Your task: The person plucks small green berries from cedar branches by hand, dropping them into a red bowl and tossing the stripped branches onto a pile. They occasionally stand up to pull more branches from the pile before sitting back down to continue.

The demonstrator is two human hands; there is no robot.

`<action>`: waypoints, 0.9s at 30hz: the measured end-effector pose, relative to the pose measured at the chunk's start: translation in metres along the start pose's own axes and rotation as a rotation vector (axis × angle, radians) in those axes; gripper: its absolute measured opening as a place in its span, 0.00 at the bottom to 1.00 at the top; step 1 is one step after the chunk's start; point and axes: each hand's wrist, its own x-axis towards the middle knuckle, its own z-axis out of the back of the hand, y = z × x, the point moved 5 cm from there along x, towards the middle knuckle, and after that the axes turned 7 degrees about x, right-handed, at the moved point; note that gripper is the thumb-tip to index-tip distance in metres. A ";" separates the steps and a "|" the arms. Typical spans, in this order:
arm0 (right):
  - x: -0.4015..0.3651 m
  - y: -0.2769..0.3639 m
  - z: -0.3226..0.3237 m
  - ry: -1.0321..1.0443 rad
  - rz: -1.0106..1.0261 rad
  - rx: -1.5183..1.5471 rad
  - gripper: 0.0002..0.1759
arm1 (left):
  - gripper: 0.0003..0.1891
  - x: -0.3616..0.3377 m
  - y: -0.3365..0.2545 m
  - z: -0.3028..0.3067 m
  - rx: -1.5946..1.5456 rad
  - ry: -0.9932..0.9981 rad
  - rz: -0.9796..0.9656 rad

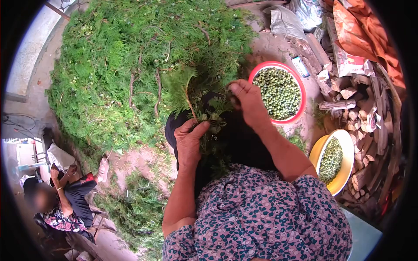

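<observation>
My left hand (189, 141) pinches the stem of a green conifer sprig (185, 89) over my lap. The sprig stands upright, with small pale-green cones near the pinched end. My right hand (248, 99) is raised to the right of it, fingers curled together; what they hold, if anything, is hidden. Just beyond that hand is a red-rimmed basin (303, 93) full of small round green cones (277, 93). More leafy bits lie on my dark trousers (248, 148).
A large heap of conifer branches (109, 78) spreads ahead. At right, a yellow basin (347, 145) holds more green cones beside stacked firewood (359, 117). Another person (72, 195) sits at lower left near a smaller branch pile (130, 206). Sacks (285, 21) lie at upper right.
</observation>
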 end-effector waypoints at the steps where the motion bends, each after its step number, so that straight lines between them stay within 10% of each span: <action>1: 0.003 0.003 0.004 0.000 -0.002 -0.001 0.07 | 0.05 0.000 -0.001 0.000 -0.013 -0.001 -0.012; 3: 0.005 0.006 0.002 0.085 -0.059 0.422 0.06 | 0.05 0.000 0.001 0.001 -0.032 -0.005 -0.019; 9: -0.029 0.021 -0.031 0.196 -0.192 0.432 0.08 | 0.05 0.002 0.000 -0.001 0.057 -0.022 -0.054; 13: -0.027 0.000 -0.035 0.230 0.003 -0.301 0.07 | 0.05 0.001 0.000 0.000 0.106 -0.029 -0.104; 16: -0.030 0.012 -0.045 0.281 0.515 -0.615 0.10 | 0.06 0.001 0.000 0.002 0.157 -0.015 -0.124; 22: -0.025 0.001 -0.047 0.406 0.401 -0.616 0.11 | 0.06 0.000 -0.004 -0.001 0.139 0.011 -0.128; 27: -0.022 -0.023 -0.029 0.255 -0.309 0.148 0.07 | 0.06 0.001 -0.001 0.002 0.070 0.026 -0.056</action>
